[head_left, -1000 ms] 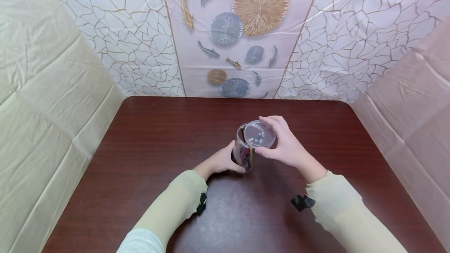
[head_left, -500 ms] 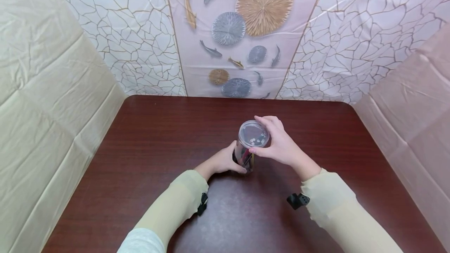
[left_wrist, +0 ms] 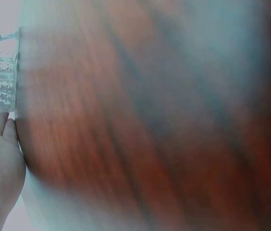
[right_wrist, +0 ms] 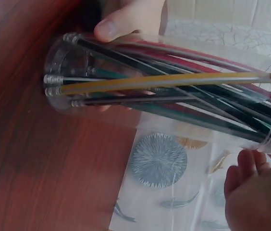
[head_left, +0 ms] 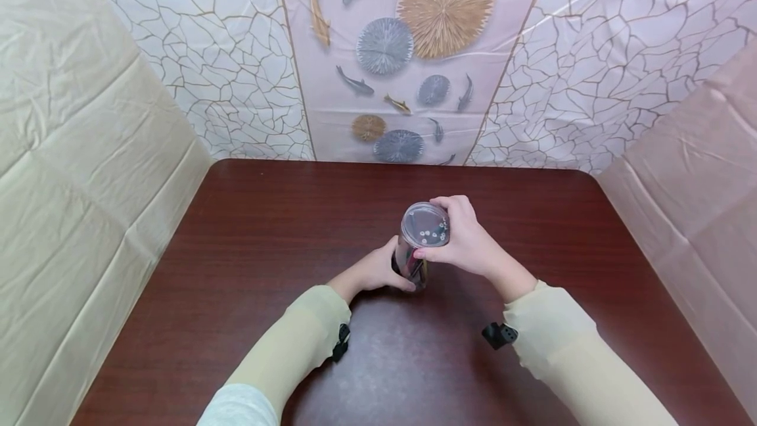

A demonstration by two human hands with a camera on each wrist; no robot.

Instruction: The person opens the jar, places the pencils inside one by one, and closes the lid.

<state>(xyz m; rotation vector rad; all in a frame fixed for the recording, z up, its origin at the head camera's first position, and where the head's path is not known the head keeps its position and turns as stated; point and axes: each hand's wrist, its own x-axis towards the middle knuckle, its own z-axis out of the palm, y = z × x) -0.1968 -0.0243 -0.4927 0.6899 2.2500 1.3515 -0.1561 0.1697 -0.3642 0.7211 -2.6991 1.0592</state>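
Note:
A clear plastic jar (head_left: 405, 254) stands on the table, with several pencils (right_wrist: 169, 82) inside it. In the right wrist view one pencil is yellow; others are dark, red and green, with metal ends at the jar's base. My left hand (head_left: 378, 271) grips the lower part of the jar, its thumb on the near side. Only that hand's palm edge and some fingers show in the left wrist view, below the jar's base (left_wrist: 3, 82). My right hand (head_left: 470, 240) holds the rim of the clear round lid (head_left: 424, 223), which sits on the jar's mouth.
The dark red-brown wooden table (head_left: 284, 229) spreads around the jar. A patterned cloth wall (head_left: 384, 104) rises behind its far edge. Pale fabric walls stand at left (head_left: 106, 169) and right (head_left: 680, 189). The left wrist view is largely blurred tabletop.
My right hand has moved left with the lid, from beside the jar's open mouth to over it, and the lid now covers the mouth. My left hand stays on the jar.

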